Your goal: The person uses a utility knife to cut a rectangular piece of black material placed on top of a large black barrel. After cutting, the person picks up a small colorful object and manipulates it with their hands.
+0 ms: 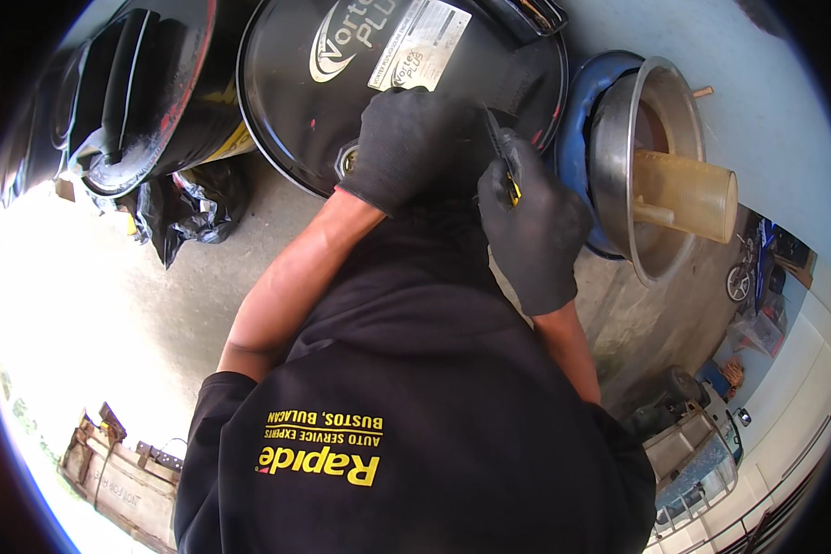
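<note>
Both my hands wear dark gloves and work over the lid of a black metal drum (286, 102). My left hand (404, 148) is closed, its knuckles turned up. Whatever lies inside its fingers is hidden. Beside its wrist sits a round metal bung (347, 160) on the drum's lid. To its right, my right hand (535, 222) is closed around a slim dark tool with a yellow part, which looks like a utility knife (511, 183). The tool's narrow end points up and away from me, toward the left hand's fingers.
On the right, a metal basin (617, 175) holds a yellowish translucent plastic measuring jug (688, 192), next to a blue drum (572, 129). Another black drum (171, 102) stands at the left, with a black plastic bag (194, 212) below it on the concrete floor (277, 217).
</note>
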The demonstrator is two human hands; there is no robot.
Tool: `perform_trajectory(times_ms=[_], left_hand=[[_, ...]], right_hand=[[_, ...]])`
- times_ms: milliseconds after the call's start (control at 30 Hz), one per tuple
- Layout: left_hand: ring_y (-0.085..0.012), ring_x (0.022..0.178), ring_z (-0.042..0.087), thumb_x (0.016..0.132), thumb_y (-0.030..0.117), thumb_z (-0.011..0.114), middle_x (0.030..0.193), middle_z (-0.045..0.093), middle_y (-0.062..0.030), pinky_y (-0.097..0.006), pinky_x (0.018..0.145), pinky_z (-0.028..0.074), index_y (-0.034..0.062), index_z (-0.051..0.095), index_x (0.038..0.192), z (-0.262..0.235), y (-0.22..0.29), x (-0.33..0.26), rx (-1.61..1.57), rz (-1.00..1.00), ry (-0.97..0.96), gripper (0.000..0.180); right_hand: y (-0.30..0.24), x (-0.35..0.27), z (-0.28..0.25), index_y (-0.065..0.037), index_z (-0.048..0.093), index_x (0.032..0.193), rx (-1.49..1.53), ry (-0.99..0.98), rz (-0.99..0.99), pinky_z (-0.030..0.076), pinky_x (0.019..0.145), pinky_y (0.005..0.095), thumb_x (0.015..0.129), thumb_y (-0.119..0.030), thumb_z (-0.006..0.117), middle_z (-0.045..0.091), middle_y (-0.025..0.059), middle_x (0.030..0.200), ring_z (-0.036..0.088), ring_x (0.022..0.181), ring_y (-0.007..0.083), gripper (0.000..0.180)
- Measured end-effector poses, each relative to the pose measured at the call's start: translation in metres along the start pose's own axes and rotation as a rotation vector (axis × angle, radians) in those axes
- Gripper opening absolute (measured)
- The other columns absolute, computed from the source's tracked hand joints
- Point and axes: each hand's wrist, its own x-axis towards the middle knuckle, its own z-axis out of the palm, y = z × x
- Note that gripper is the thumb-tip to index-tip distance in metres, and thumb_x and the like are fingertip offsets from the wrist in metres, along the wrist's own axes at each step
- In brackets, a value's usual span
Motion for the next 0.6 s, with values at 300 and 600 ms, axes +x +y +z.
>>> perform_trajectory(times_ms=[300,600], left_hand=[[-0.0323,0.075,0.073,0.089,0.026,0.073,0.083,0.075,-0.0103,-0.045,0.066,0.058,0.0168,0.078,0.098,-0.0020,-0.0031,0.0010,0.033,-0.050,-0.054,0.014],[-0.0356,0.078,0.073,0.094,0.026,0.069,0.086,0.074,-0.0133,-0.048,0.066,0.057,0.0129,0.074,0.096,-0.0037,-0.0025,0.0024,0.022,-0.071,-0.076,0.014]], right_hand=[[0.0006,-0.0008,-0.0027,-0.007,0.075,0.118,0.034,-0.062,0.043,0.056,0.066,0.0465,0.091,-0.014,0.072,0.075,0.0194,0.086,0.074,0.073,0.0385,0.028],[0.0068,0.0038,-0.0039,-0.007,0.074,0.119,0.095,-0.082,0.051,0.056,0.067,0.0459,0.093,-0.017,0.070,0.073,0.0210,0.087,0.074,0.076,0.0392,0.028]])
